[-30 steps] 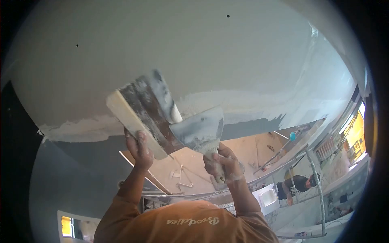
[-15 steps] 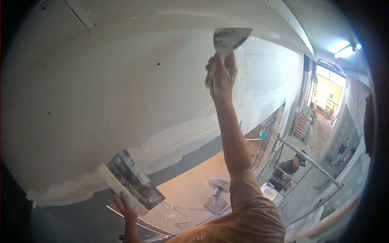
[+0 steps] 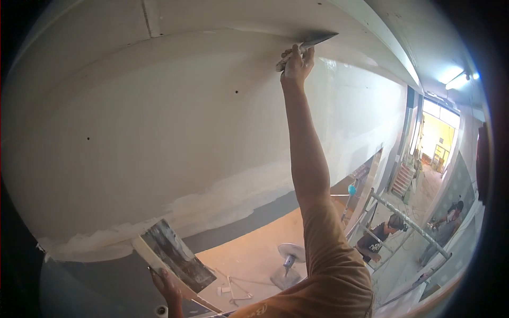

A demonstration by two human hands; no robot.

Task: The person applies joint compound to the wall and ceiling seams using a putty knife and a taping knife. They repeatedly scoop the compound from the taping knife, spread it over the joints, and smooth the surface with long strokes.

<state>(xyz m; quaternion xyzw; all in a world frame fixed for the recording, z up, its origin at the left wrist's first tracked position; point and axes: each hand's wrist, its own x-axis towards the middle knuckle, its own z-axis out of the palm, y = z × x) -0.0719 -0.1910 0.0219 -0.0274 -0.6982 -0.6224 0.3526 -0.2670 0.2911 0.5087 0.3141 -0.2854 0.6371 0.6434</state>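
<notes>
Head view. The surface is a white plastered wall (image 3: 159,122) that fills most of the frame, with a horizontal step near its top and a rough band of fresher plaster (image 3: 212,199) along its lower edge. Below that band the wall is grey.

Right hand (image 3: 296,61): raised at full arm's reach and closed around the handle of a putty knife (image 3: 318,40). The blade edge lies against the wall directly under the horizontal step and points right. The arm leaves an orange sleeve (image 3: 331,265).

Left hand (image 3: 167,289): low in the frame, gripping a flat plaster board (image 3: 177,259) from underneath. The board is tilted, its top face smeared grey and white. Its upper corner sits just in front of the fresh plaster band.

Background, lower right: a fan (image 3: 289,257) stands on the floor. A scaffold pipe (image 3: 408,225) runs diagonally. A person in a black shirt (image 3: 379,238) bends over beside it. A second person (image 3: 450,220) stands farther right. A strip light (image 3: 456,77) is lit on the ceiling above a bright doorway (image 3: 440,138).
</notes>
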